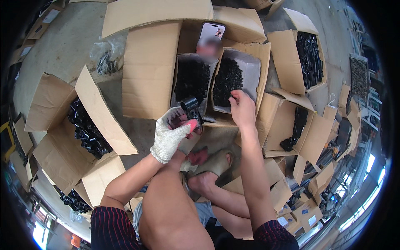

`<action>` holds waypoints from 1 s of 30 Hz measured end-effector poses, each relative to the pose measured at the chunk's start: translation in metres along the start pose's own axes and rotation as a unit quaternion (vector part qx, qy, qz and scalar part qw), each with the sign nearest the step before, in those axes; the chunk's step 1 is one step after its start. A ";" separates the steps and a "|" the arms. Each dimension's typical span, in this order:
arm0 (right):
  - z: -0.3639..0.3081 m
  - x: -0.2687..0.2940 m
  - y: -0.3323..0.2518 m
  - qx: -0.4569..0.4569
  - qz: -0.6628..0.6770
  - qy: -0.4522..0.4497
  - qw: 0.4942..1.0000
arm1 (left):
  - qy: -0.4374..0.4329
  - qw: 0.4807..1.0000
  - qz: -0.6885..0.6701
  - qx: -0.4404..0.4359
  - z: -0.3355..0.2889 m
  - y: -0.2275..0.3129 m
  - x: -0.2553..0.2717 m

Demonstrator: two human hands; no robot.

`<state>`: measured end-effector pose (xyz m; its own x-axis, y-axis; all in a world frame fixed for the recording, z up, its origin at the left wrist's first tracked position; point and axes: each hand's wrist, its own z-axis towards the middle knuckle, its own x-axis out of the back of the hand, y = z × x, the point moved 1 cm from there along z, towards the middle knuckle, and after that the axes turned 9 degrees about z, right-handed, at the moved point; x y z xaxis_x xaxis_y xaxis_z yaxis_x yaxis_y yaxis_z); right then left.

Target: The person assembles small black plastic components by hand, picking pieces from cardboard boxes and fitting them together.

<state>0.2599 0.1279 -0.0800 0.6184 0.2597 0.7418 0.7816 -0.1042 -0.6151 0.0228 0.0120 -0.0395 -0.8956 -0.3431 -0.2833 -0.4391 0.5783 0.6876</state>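
My left hand (171,132), in a white knit glove with red fingertips, grips a black plastic part (191,108) and holds it up in front of me. My right hand (241,107) is bare and reaches into the right-hand grey-lined box (252,66) full of small black pieces (228,79), its fingers pinched at the heap's edge. Whether they hold a piece is hidden. A second box of black pieces (191,79) sits just left of it, behind the held part.
A phone (211,31) leans upright behind the two boxes. Open cartons of black parts stand to the left (85,127), far right (308,54) and right (298,125). A clear bag of parts (106,58) lies on the concrete floor. My bare knee and sandalled foot (216,164) are below.
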 end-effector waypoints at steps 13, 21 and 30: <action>0.009 0.002 -0.016 -0.055 -0.001 -0.061 0.997 | -0.028 0.999 -0.016 0.020 0.001 0.012 -0.003; -0.015 0.008 -0.030 -0.064 0.238 -0.019 0.969 | -0.025 1.000 0.014 0.012 0.004 0.004 -0.001; -0.056 0.006 -0.107 -0.030 0.309 -0.095 0.946 | -0.018 0.999 0.033 0.009 0.004 0.003 -0.003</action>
<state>0.1848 0.0868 0.0055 0.9370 0.2992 0.1802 0.2824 -0.3453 -0.8950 0.0236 0.0181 -0.0392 -0.9247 -0.2774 -0.2608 -0.3793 0.6125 0.6935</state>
